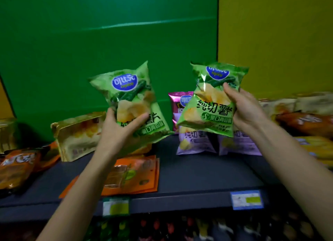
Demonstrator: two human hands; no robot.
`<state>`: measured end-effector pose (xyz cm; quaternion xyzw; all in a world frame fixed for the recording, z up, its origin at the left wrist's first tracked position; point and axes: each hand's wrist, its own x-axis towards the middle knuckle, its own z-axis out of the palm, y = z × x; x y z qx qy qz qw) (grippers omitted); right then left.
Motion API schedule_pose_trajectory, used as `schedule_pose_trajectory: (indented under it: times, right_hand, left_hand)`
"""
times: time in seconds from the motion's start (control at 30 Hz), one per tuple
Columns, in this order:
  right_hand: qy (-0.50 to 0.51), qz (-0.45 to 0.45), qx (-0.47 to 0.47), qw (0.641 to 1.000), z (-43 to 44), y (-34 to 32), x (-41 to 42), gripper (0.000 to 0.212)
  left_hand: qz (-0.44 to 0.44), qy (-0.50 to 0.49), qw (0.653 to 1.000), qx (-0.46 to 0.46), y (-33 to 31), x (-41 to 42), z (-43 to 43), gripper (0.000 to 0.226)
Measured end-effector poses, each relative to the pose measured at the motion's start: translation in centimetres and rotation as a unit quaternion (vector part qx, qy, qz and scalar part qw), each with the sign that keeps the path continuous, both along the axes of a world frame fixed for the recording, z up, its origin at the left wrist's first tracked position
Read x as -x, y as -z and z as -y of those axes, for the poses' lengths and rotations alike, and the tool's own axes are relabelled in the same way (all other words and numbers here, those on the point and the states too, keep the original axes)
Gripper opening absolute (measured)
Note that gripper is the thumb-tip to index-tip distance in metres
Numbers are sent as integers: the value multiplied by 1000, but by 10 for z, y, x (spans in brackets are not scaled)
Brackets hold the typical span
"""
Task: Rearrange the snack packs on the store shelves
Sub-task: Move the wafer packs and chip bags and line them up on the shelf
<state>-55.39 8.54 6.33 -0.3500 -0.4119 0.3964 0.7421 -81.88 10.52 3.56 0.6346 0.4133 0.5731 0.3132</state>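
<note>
So rn I've got one green chip bag in each hand, both held up above the dark shelf (189,170). Left hand (117,132) is wrapped round the bottom of the left green bag (128,96), thumb across the front, bag upright w/ a slight lean. Right hand (246,111) is clamped on the right edge of the other green bag (210,100), tilted toward the middle. Both puffy and sealed, chip + cucumber pics on the front. Behind them, purple bags (196,141) stand on the shelf w/ a pink bag (178,103) further back. Gold pack (79,134) leans at left, flat orange packs (137,174) lie near the front edge, orange bags (19,166) far left. Two price tags (246,199) on the shelf lip.
</note>
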Motion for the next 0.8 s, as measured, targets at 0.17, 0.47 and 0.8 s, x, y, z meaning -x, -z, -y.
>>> schedule_pose_trajectory:
  times: [0.17, 0.47, 0.8]
  right_hand:
    - [26, 66, 33, 997, 32, 23, -111, 39]
    - [68, 131, 90, 985, 10, 101, -109, 95]
    - [94, 264, 121, 952, 21, 128, -98, 128]
  left_hand:
    - [2, 68, 997, 45, 36, -127, 11, 59]
    - [-69, 41, 991, 111, 83, -135, -13, 64]
    - [-72, 73, 989, 108, 101, -119, -14, 82]
